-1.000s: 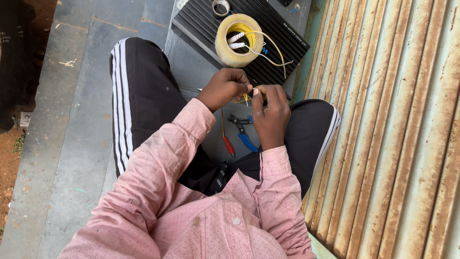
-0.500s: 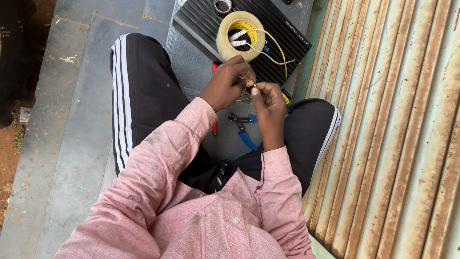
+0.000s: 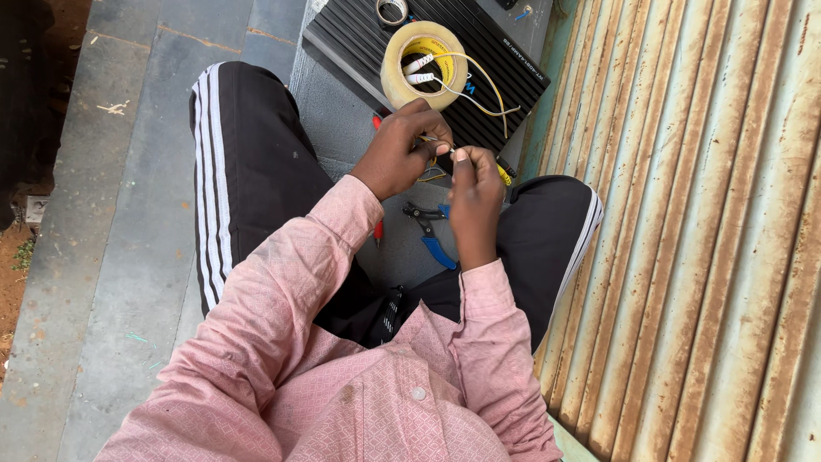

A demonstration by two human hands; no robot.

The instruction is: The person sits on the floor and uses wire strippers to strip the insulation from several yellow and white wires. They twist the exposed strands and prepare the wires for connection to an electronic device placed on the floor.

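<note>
My left hand (image 3: 399,154) and my right hand (image 3: 473,195) meet above my lap, fingertips pinched together on a thin yellowish wire (image 3: 432,143). The wire's far part runs up to a roll of clear tape (image 3: 424,53) that lies on a black ribbed metal box (image 3: 487,60). White connector ends sit inside the roll. Blue-handled pliers (image 3: 434,238) lie on the floor between my legs, just under my right hand. A red-handled tool (image 3: 377,231) shows partly beside my left sleeve.
I sit cross-legged in black striped trousers on a grey stone floor (image 3: 128,214). A rusty corrugated metal shutter (image 3: 701,257) runs close along my right side. A small tape roll (image 3: 392,10) lies at the box's far end. Bare earth lies at the far left.
Both hands stayed joined on the wire and lifted slightly toward the box. My right fingers shifted their pinch at the wire's end.
</note>
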